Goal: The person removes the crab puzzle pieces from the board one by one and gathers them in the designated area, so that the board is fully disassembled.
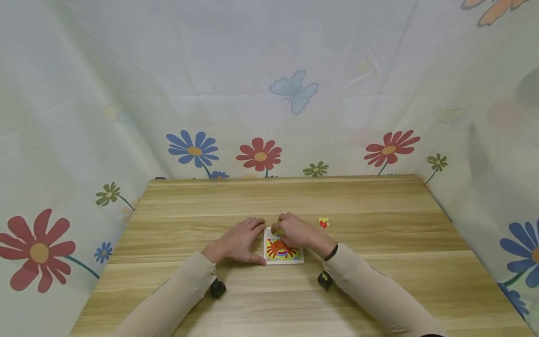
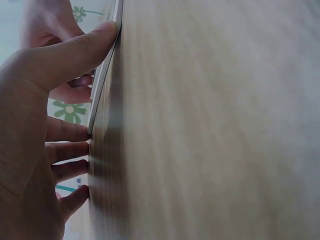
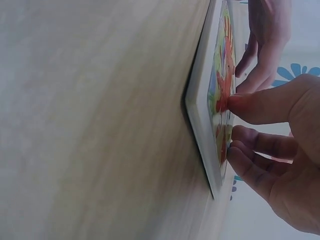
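Note:
A small square jigsaw puzzle (image 1: 281, 253) with a red crab picture on yellow lies in a pale frame (image 1: 290, 262) on the table. My left hand (image 1: 240, 241) steadies the frame's left side, thumb at the near corner and forefinger at the far one; the other fingertips rest on the wood. Over the puzzle's upper part, my right hand (image 1: 296, 232) bends its thumb and fingers about a puzzle piece (image 3: 224, 131), mostly hidden by them. A loose yellow and red piece (image 1: 324, 223) lies to the right, beyond the right hand.
The wooden table (image 1: 379, 201) reaches back to a light cloth backdrop (image 1: 236, 61) printed with flowers and a butterfly. Dark wrist-worn devices sit below both wrists, the left device (image 1: 217, 288) and the right device (image 1: 324, 280) close above the tabletop.

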A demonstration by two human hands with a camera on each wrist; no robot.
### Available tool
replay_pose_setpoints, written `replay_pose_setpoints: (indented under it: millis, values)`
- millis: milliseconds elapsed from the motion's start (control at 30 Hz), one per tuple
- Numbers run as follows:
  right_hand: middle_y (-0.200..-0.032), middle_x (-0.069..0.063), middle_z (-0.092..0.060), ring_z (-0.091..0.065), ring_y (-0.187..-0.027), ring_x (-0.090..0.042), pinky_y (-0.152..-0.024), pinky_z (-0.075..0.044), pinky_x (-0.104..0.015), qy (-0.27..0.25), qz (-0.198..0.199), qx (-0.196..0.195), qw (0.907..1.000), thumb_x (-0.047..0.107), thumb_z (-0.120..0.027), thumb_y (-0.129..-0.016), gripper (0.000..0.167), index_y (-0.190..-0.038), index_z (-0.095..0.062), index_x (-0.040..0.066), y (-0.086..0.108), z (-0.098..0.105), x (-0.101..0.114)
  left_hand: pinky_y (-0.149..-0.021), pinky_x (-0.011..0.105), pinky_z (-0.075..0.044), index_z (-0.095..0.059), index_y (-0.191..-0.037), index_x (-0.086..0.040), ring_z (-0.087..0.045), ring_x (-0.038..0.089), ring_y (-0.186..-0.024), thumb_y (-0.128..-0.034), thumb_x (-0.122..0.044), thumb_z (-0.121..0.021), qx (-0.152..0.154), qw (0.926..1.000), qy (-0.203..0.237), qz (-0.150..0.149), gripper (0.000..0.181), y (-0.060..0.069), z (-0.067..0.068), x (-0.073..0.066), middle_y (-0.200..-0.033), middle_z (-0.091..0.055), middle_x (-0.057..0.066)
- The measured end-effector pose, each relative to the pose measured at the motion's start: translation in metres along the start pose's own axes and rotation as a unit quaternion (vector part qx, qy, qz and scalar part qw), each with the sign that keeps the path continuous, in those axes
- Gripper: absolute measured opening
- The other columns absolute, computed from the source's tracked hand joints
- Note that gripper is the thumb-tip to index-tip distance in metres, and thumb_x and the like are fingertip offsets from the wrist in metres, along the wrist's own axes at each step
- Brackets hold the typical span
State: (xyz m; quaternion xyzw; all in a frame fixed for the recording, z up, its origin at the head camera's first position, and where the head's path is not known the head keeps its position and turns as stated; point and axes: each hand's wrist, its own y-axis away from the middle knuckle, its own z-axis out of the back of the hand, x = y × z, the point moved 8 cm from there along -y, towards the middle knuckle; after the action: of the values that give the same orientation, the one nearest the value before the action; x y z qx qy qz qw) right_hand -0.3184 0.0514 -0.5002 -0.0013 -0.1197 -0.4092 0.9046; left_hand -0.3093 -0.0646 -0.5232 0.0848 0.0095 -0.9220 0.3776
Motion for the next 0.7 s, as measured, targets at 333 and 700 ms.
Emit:
replay_pose_setpoints:
  millis: [333, 700]
  values:
    - [-0.112, -0.006, -0.059, -0.054, -0.103, -0.021, -0.091, -0.050, -0.038, -0.012, -0.017, -0.002, 0.9998, 0.016, -0.069, -0.089, 0.025, -0.114, -0.066, 0.020, -0.0003, 0.0020, -0.0018, -0.113, 0.046, -0.032, -0.038, -0.149, -0.006, -0.033, 0.026, -0.140, -0.0722, -0.081, -0.059, -0.004, 0.9999, -0.006, -0.008, 0.109, -0.0002, 0.0026, -0.0008, -0.153, -0.036, 0.009]
    - [-0.104, -0.003, -0.060, -0.056, -0.095, -0.019, -0.088, -0.050, -0.037, -0.025, -0.002, -0.018, 0.9995, 0.016, -0.071, -0.087, 0.025, -0.112, -0.067, 0.018, 0.0022, 0.0049, -0.0015, -0.113, 0.047, -0.032, -0.037, -0.149, -0.007, -0.032, 0.026, -0.141, -0.0717, -0.082, -0.058, 0.006, 1.0000, -0.001, 0.004, 0.110, 0.0003, -0.0005, 0.0008, -0.154, -0.035, 0.008]
